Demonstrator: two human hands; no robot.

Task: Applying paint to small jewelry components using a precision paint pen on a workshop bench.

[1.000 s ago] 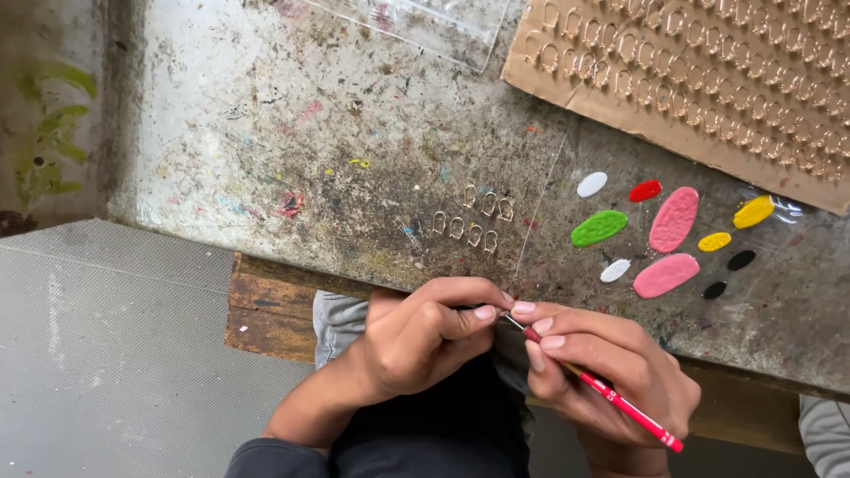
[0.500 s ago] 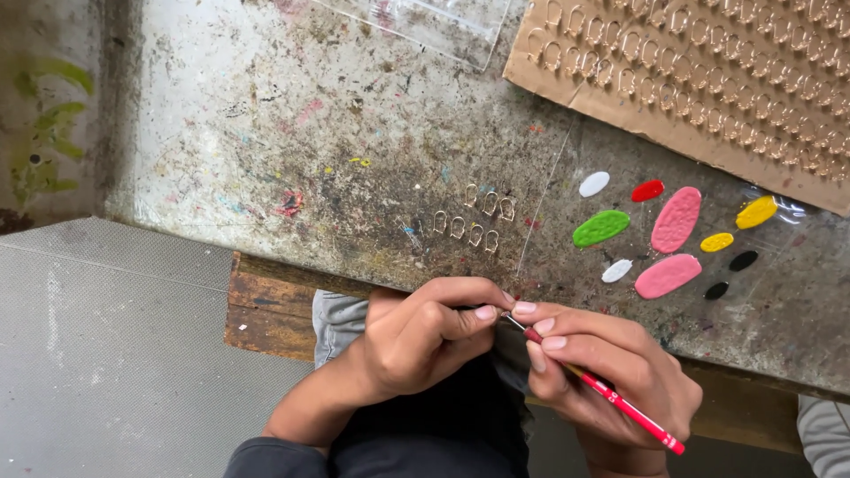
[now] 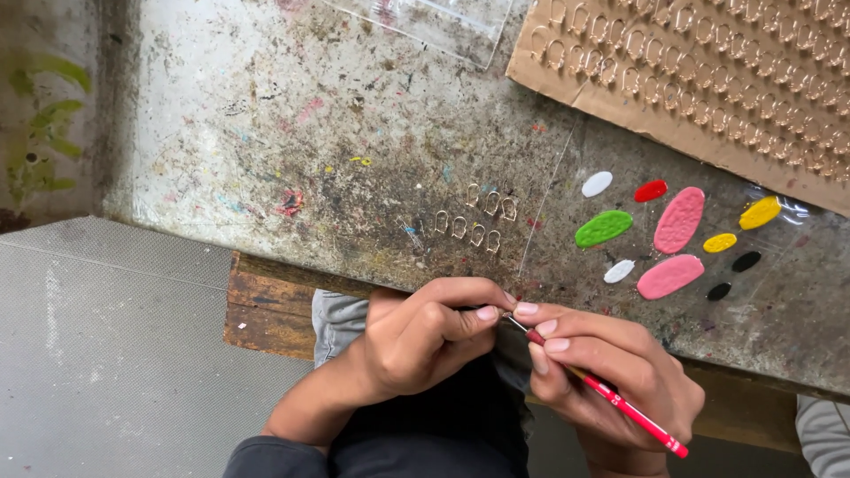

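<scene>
Spreading across most of the view is a grimy, paint-flecked worktable [image 3: 266, 133] with a worn wooden edge, and beyond its near side lies grey flooring [image 3: 106, 336], with a green plant [image 3: 40, 133] against the wall at far left. A brown cardboard sheet [image 3: 708, 80] studded with rows of small arch-shaped pieces lies at the table's upper right, and a clear plastic bag [image 3: 434, 22] sits at the top edge. Right of centre, blobs of paint [image 3: 677, 221] in pink, green, red, yellow, white and black sit on a clear film. A small cluster of loose arch-shaped pieces [image 3: 478, 217] rests on the table just beyond the hands. The left hand [image 3: 425, 341] is curled shut, its thumb and forefinger pinching something too small to make out. The right hand [image 3: 602, 367] grips a thin red brush [image 3: 611, 398] like a pen; its long axis runs from lower right up to the left, so the tip meets the left hand's fingertips, the two hands touching over the lap at the table's near edge.
</scene>
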